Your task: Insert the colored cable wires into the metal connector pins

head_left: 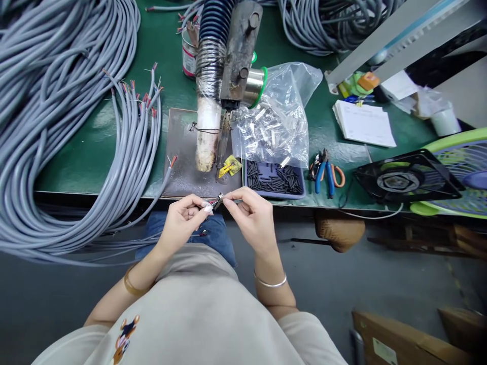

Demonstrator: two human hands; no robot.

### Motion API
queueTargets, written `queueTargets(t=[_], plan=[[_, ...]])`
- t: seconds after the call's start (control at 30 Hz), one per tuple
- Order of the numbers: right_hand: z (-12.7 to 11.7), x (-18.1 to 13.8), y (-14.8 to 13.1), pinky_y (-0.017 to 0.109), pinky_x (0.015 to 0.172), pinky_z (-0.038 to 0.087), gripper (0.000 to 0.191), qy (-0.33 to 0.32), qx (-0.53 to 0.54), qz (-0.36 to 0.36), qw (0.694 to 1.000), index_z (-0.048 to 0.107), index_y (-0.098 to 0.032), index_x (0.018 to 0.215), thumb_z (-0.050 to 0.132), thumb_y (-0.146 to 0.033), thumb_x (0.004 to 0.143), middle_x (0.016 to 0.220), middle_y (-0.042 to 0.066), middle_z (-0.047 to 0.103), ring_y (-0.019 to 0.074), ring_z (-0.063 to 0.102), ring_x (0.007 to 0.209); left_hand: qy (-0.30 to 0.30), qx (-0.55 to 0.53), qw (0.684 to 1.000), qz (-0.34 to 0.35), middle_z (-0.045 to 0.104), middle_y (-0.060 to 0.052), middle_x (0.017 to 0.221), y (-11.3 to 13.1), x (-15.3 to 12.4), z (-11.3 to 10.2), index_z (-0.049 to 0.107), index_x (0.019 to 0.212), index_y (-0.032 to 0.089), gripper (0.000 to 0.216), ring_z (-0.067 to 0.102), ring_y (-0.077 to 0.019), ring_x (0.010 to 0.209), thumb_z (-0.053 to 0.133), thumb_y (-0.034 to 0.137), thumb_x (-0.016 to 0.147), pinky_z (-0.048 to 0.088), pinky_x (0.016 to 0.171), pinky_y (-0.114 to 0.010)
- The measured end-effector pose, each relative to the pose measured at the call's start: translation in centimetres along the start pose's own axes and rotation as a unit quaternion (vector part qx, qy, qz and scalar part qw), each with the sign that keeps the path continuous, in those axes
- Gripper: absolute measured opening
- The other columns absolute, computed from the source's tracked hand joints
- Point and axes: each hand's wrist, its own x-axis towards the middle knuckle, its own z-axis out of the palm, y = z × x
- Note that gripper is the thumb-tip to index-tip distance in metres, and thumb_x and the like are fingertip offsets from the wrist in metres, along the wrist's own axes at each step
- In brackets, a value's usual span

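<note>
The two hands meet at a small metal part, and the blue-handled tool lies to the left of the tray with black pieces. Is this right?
Not fully. The head view shows the blue-handled tool to the right of the tray with black pieces, not the left. The left hand and right hand do meet at a small metal part.

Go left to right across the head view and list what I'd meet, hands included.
Large heap of grey cable → left hand → small metal piece → right hand → blue-handled pliers → black square fan.
</note>
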Motion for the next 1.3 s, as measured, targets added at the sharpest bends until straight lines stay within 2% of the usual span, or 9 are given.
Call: queueTargets(t=[0.2, 0.4, 0.47, 0.57, 0.67, 0.8, 0.97, 1.17, 1.3], plan=[[0.0, -0.2, 0.3, 0.024, 0.058, 0.045, 0.012, -0.019, -0.034, -0.029, 0.999, 0.068, -0.020, 0.085, 0.065, -0.019, 0.097, 0.080, 0.000, 0.068, 0.0115, 0.060, 0.066, -0.015, 0.008, 1.000, 0.017, 0.057, 0.003, 0.060, 0.2, -0.1, 0.2, 0.068, 0.077, 0.015, 0.024, 0.043, -0.0055, 0.048, 0.083, 0.033, 0.076, 0.035, 0.045, -0.018], [0.3, -0.5, 0.1, 0.023, 0.060, 0.045, 0.012, -0.071, -0.133, -0.127, 0.980, 0.070, -0.020, 0.089, 0.064, -0.022, 0.099, 0.078, -0.001, 0.070, 0.0097, 0.061, 0.064, -0.055, -0.049, 0.997, 0.016, 0.061, 0.002, 0.070, -0.3, -0.1, -0.1, 0.066, 0.089, 0.017, 0.021, 0.044, -0.0056, 0.051, 0.079, 0.024, 0.074, 0.037, 0.048, -0.018], [0.2, -0.7, 0.1, 0.022, 0.057, 0.044, 0.008, -0.051, -0.138, -0.161, 0.976, 0.072, -0.021, 0.099, 0.066, -0.026, 0.099, 0.071, -0.003, 0.067, 0.0087, 0.059, 0.059, -0.073, -0.103, 0.992, 0.011, 0.065, 0.001, 0.078, -0.8, -0.1, -0.3, 0.066, 0.097, 0.017, 0.025, 0.045, -0.0053, 0.051, 0.077, 0.026, 0.075, 0.037, 0.047, -0.018], [-0.2, -1.2, 0.2, 0.022, 0.048, 0.042, 0.025, 0.020, -0.067, -0.140, 0.988, 0.066, -0.023, 0.124, 0.062, -0.030, 0.100, 0.061, -0.008, 0.057, 0.0084, 0.051, 0.047, -0.078, -0.135, 0.988, 0.013, 0.071, -0.004, 0.090, -1.3, -0.1, -0.5, 0.068, 0.106, 0.018, 0.032, 0.049, -0.0056, 0.053, 0.078, 0.029, 0.077, 0.041, 0.049, -0.019], [-0.8, -1.5, 0.3, 0.023, 0.046, 0.047, 0.031, 0.117, 0.001, -0.086, 0.989, 0.056, -0.026, 0.132, 0.052, -0.022, 0.102, 0.071, -0.006, 0.068, 0.0099, 0.058, 0.046, -0.059, -0.101, 0.993, 0.016, 0.073, -0.007, 0.088, -1.1, 0.0, -0.4, 0.073, 0.097, 0.016, 0.027, 0.055, -0.0077, 0.058, 0.081, 0.032, 0.077, 0.045, 0.052, -0.019], [-1.3, -0.8, 0.0, 0.026, 0.065, 0.061, 0.022, 0.086, -0.084, -0.130, 0.984, 0.064, -0.027, 0.114, 0.061, -0.013, 0.098, 0.098, 0.001, 0.080, 0.0145, 0.077, 0.071, -0.033, -0.063, 0.997, 0.013, 0.074, -0.007, 0.082, -0.6, -0.1, 0.1, 0.073, 0.081, 0.015, 0.024, 0.066, -0.0132, 0.070, 0.088, 0.032, 0.072, 0.051, 0.057, -0.020], [-0.9, 0.3, 0.1, 0.027, 0.076, 0.062, 0.013, 0.000, -0.139, -0.174, 0.975, 0.066, -0.024, 0.089, 0.066, -0.012, 0.094, 0.094, 0.003, 0.080, 0.0166, 0.078, 0.087, -0.020, -0.034, 0.999, 0.015, 0.068, -0.001, 0.071, -0.4, 0.0, 0.5, 0.066, 0.081, 0.016, 0.029, 0.059, -0.0091, 0.056, 0.085, 0.037, 0.076, 0.049, 0.052, -0.020], [0.7, -0.2, 1.9, 0.024, 0.071, 0.061, 0.017, 0.041, -0.169, -0.232, 0.957, 0.062, -0.023, 0.088, 0.064, -0.006, 0.092, 0.098, 0.006, 0.081, 0.0152, 0.078, 0.083, 0.015, -0.040, 0.999, 0.016, 0.066, 0.001, 0.064, 0.0, 1.2, 0.3, 0.060, 0.080, 0.017, 0.032, 0.062, -0.0096, 0.055, 0.083, 0.039, 0.079, 0.046, 0.051, -0.018], [1.9, -0.4, 3.0, 0.028, 0.075, 0.064, 0.018, 0.087, -0.138, -0.214, 0.963, 0.062, -0.024, 0.089, 0.064, -0.006, 0.090, 0.102, 0.008, 0.082, 0.0180, 0.080, 0.088, 0.051, -0.046, 0.997, 0.033, 0.060, 0.004, 0.062, 0.3, 1.7, 0.7, 0.060, 0.073, 0.016, 0.029, 0.055, -0.0067, 0.051, 0.085, 0.032, 0.073, 0.045, 0.050, -0.018]])
